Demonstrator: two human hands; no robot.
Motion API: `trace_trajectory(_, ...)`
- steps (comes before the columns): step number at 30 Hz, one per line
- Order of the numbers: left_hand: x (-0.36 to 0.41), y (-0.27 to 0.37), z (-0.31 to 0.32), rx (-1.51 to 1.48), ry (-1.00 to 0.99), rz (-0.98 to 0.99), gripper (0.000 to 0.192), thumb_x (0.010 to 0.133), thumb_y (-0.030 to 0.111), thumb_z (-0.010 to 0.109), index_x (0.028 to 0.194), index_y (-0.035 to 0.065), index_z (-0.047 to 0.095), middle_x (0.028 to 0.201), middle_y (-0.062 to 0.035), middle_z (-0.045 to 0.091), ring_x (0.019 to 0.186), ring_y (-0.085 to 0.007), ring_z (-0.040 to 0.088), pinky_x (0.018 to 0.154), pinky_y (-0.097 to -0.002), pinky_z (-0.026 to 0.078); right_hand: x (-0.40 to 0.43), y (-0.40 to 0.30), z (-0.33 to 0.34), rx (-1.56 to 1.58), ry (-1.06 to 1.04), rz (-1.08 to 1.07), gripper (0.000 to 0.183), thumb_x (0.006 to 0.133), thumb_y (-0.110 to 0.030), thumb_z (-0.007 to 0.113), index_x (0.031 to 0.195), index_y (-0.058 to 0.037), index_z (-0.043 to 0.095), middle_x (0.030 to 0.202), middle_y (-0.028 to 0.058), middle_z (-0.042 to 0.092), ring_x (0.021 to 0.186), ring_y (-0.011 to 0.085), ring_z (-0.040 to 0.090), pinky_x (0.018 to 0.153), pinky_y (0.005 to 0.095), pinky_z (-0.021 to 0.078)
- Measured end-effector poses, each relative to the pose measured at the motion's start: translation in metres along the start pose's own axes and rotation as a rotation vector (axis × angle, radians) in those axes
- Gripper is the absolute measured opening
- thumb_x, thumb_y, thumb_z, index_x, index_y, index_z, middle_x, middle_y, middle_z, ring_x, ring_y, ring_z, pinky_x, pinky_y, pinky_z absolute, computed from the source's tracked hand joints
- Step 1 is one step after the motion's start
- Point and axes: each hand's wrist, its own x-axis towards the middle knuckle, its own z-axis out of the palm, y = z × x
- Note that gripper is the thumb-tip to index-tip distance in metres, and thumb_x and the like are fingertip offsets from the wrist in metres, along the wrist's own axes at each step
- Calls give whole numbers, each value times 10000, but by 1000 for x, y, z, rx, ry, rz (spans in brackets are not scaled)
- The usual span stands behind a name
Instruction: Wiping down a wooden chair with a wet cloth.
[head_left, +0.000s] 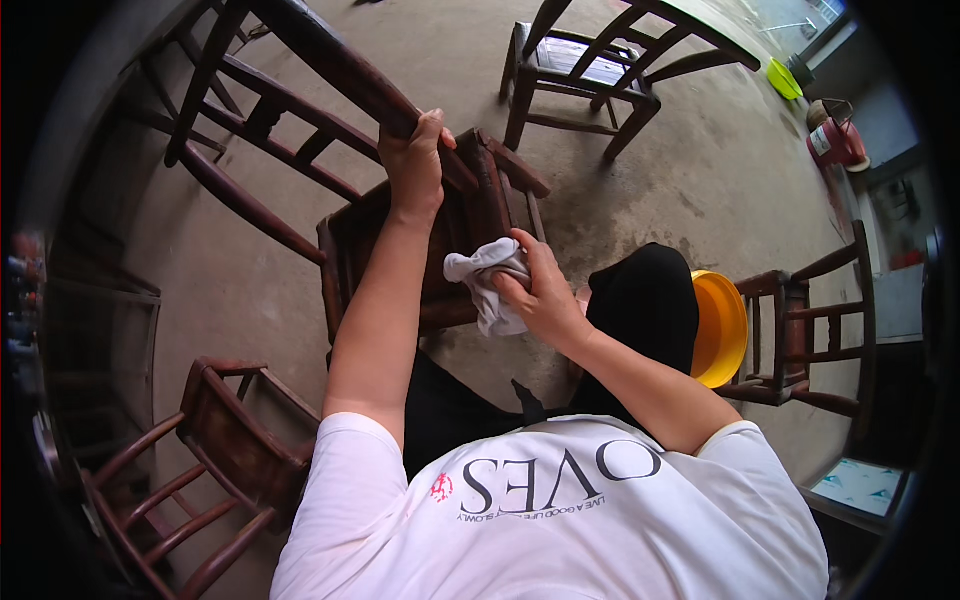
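A dark-brown wooden chair is tilted in front of me, its slatted back towards the upper left. My left hand is wrapped around a thick post of that back. In my right hand is a crumpled white cloth, bunched between thumb and fingers. The cloth lies over the edge of the wooden seat and seems to touch it. My left forearm hides part of the seat. Damp patches darken the concrete floor beyond the chair.
A yellow plastic bucket stands beside my right knee. Similar wooden chairs stand at the top, right and lower left. Near the right wall are a lime-green basin and a red container.
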Motion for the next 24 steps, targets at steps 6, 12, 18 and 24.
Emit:
trace_trajectory(6,3,6,-1,-33,-56,-61,150,795,-3,584,747,77,468,629,-20,483,546,-129,521,567,-272,480,51,-10,4,-39,156,167,537,823,-334,629,1165,21,415,987,262,599,932,385,592,784,413,457)
trace_trajectory(12,6,5,-4,-39,-87,-71,147,794,1,589,759,77,468,639,-21,489,552,-131,530,574,-270,488,89,4,-3,-111,67,251,497,817,-435,608,990,6,459,920,253,613,903,406,586,747,435,453)
trace_trajectory(18,-3,4,-3,-10,-33,-31,142,802,-3,583,767,75,469,639,-21,491,551,-128,533,564,-273,493,56,6,0,-50,43,67,477,873,-356,558,1125,32,443,982,250,595,920,410,573,786,417,447)
trace_trajectory(24,-4,7,-7,-20,-29,-24,149,806,-8,581,766,77,465,635,-19,482,544,-128,523,562,-277,485,-2,-3,1,-28,-36,-36,632,867,-283,587,1346,-5,283,1162,250,501,1001,391,540,827,399,446)
